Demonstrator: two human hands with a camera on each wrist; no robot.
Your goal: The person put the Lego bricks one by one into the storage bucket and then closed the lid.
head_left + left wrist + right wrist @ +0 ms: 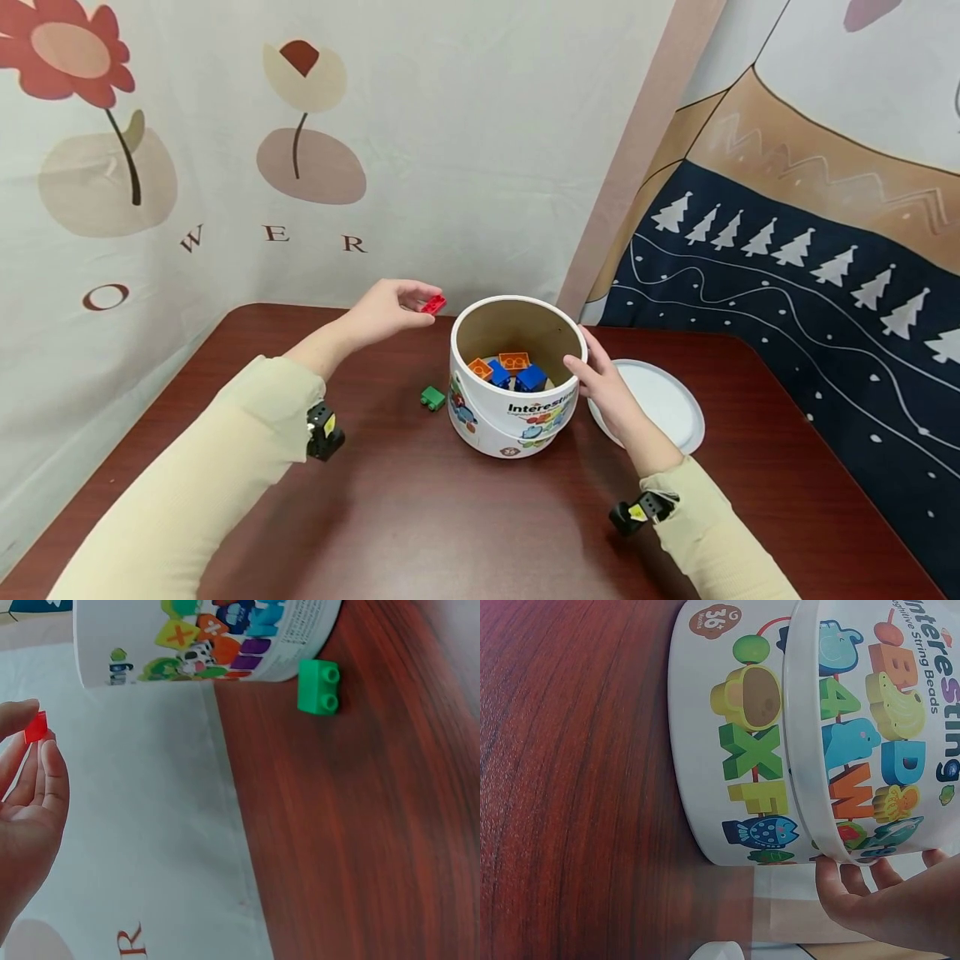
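Observation:
Between thumb and fingers, my left hand (384,310) pinches a small red toy brick (433,305), just left of a white printed bucket (480,417) and about level with its rim. My right hand (606,385) grips the bucket's right side, thumb at the rim and fingers along the outer wall. Inside the bucket lie blue bricks (531,379) and orange bricks (514,361). A green brick (432,398) rests on the table close to the bucket's left side; its studs show in the left wrist view.
A round white lid (663,408) lies on the brown table (420,517), right of the bucket and partly behind my right hand. A pale cloth with flower prints (465,150) hangs behind the table, and a dark cloth with white trees (787,308) hangs on the right.

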